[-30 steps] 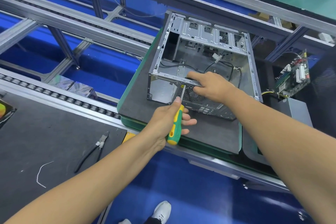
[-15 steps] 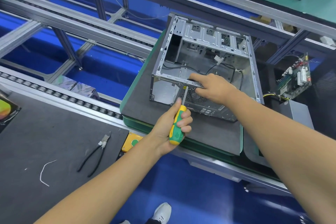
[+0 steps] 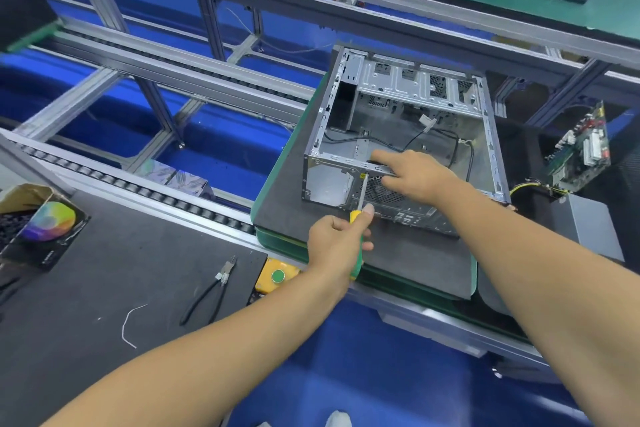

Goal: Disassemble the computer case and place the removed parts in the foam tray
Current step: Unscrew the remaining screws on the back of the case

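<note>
We've got the computer case [image 3: 398,135] lying open-side up on a dark mat [image 3: 287,218] on the counter, right of center. Our left hand [image 3: 337,241] has a full closed grip on the yellow-green screwdriver [image 3: 356,243], tip up against the case's near frame rail. Our right hand [image 3: 414,175] rests on that rail, index finger stretched out, holding nothing. Pliers [image 3: 211,288] lie near left. A circuit board [image 3: 580,152] stands to the right. No writing is readable anywhere, too blurry.

The computer case [image 3: 398,146] is set on a mat [image 3: 284,215]; pliers [image 3: 211,291] are laid on the tabletop [image 3: 104,270] to its near left.
</note>
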`<action>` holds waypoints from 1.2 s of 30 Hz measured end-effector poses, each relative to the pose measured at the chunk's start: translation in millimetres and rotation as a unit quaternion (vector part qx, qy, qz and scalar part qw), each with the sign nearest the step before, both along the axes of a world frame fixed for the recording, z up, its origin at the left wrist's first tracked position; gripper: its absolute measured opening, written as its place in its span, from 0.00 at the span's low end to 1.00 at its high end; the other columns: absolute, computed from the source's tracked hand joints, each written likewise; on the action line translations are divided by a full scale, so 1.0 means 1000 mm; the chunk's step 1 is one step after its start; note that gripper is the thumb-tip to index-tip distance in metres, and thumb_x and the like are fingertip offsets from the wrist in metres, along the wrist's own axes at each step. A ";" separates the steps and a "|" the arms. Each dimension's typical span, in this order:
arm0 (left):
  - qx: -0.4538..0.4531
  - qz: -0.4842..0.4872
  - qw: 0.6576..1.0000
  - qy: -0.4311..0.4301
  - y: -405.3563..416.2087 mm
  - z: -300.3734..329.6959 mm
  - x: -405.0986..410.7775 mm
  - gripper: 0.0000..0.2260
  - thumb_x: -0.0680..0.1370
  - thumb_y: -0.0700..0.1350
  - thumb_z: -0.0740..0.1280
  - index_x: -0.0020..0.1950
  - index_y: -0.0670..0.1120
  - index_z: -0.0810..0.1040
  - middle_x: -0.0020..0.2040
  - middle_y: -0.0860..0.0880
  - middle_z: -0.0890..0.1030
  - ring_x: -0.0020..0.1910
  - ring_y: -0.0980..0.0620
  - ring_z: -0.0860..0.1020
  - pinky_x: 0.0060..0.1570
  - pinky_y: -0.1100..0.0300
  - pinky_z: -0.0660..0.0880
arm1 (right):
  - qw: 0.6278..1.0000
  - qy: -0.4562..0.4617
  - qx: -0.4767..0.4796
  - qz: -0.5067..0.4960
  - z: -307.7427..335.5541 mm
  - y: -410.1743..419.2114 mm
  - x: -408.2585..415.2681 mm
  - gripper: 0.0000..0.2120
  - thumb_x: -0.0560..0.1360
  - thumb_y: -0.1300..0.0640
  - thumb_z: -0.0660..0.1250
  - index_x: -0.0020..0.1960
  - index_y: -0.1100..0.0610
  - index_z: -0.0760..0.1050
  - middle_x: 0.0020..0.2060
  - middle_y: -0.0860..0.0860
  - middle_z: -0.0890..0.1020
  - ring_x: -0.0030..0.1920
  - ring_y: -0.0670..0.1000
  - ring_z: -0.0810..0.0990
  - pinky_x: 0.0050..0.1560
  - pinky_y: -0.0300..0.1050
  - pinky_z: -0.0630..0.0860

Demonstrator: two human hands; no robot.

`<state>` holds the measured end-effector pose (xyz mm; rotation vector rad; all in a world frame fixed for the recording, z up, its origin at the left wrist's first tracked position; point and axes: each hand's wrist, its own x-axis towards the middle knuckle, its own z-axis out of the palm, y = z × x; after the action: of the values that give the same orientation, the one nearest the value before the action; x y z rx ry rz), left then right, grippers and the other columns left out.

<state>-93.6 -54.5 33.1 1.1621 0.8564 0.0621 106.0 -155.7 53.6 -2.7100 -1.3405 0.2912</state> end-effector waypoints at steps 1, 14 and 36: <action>0.020 0.014 1.000 0.015 -0.003 0.002 -0.001 0.23 0.71 0.61 0.78 0.40 0.47 0.70 0.38 0.49 0.87 0.34 0.52 0.85 0.36 0.53 0.76 | 1.000 -0.001 -0.002 0.000 0.000 0.000 0.000 0.20 0.70 0.47 0.56 0.61 0.42 0.66 0.26 0.52 0.71 0.31 0.54 0.72 0.31 0.50 0.65; -0.154 -0.181 0.970 0.047 0.054 0.014 -0.001 0.22 0.76 0.65 0.70 0.46 0.45 0.75 0.36 0.50 0.77 0.25 0.60 0.67 0.18 0.68 0.62 | 1.000 0.025 0.003 0.000 0.002 -0.003 0.001 0.18 0.76 0.52 0.61 0.65 0.46 0.66 0.30 0.49 0.70 0.33 0.50 0.70 0.31 0.49 0.61; 0.499 -0.053 0.860 0.094 -0.014 -0.002 -0.012 0.12 0.81 0.60 0.64 0.49 0.52 0.70 0.45 0.54 0.77 0.44 0.49 0.74 0.41 0.53 0.66 | 0.999 0.021 0.030 -0.005 -0.003 0.000 0.004 0.17 0.71 0.47 0.58 0.60 0.42 0.65 0.28 0.47 0.72 0.30 0.47 0.71 0.29 0.44 0.59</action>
<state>-106.1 -68.0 31.1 2.2213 0.9483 0.3378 110.3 -156.1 50.4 -2.6454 -1.3026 0.2996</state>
